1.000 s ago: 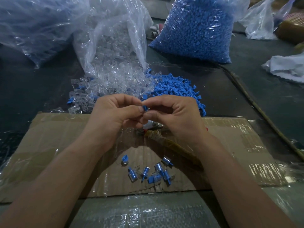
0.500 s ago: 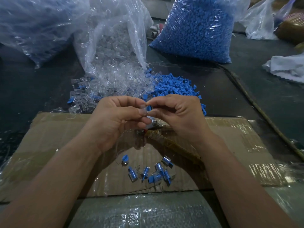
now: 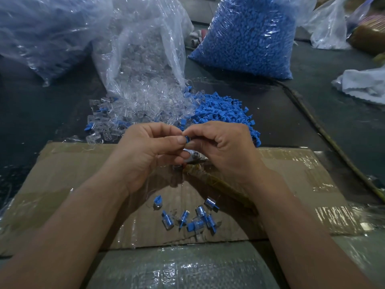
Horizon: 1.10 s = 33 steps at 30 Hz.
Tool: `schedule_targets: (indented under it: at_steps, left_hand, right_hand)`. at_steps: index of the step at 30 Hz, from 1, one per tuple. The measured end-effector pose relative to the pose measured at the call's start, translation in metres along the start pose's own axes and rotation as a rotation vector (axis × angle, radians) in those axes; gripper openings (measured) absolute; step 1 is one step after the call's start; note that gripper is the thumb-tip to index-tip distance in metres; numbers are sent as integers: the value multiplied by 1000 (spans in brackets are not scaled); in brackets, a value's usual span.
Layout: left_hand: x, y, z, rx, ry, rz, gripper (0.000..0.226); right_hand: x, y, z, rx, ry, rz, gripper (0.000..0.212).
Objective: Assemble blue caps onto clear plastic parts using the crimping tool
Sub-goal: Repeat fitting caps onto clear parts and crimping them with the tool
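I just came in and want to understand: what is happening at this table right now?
A person works with bare hands. The left hand and right hand meet above the cardboard, both pinching one small blue cap; any clear part there is hidden by the fingers. The crimping tool lies beneath them, not gripped. A few finished pieces lie on the cardboard nearer the person; loose blue caps and clear parts are piled behind the hands.

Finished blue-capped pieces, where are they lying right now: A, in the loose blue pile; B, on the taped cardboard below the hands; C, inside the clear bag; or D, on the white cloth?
B: the cluster of capped pieces lies on the cardboard, near its front edge.
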<state>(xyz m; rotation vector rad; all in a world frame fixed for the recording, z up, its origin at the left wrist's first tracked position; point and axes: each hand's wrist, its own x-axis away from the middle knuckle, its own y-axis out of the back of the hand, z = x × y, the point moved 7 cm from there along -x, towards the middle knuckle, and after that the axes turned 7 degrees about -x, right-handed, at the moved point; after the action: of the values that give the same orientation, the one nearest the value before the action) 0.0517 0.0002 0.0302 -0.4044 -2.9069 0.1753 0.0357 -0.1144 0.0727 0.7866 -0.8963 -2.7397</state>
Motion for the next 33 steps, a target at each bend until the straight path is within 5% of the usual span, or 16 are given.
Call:
schedule_targets:
  at_steps: [7, 11, 19, 27, 33]
  left_hand:
    - [-1, 2, 1, -41, -12, -9, 19]
    - [-3, 7, 1, 5, -41, -51, 18]
    - [-6, 14, -4, 72, -88, -100, 17]
    - [-8, 20, -7, 55, -143, -143, 16]
    - [-9, 23, -5, 37, -170, -165, 16]
  right_hand:
    - [1, -2, 2, 29, 29, 12, 21]
    - [0, 11, -17, -32, -218, 22, 37]
    - [20, 8, -49, 344, -556, 548, 57]
    - [25, 1, -50, 439, -532, 666, 61]
    - [19, 3, -48, 438, -511, 580, 53]
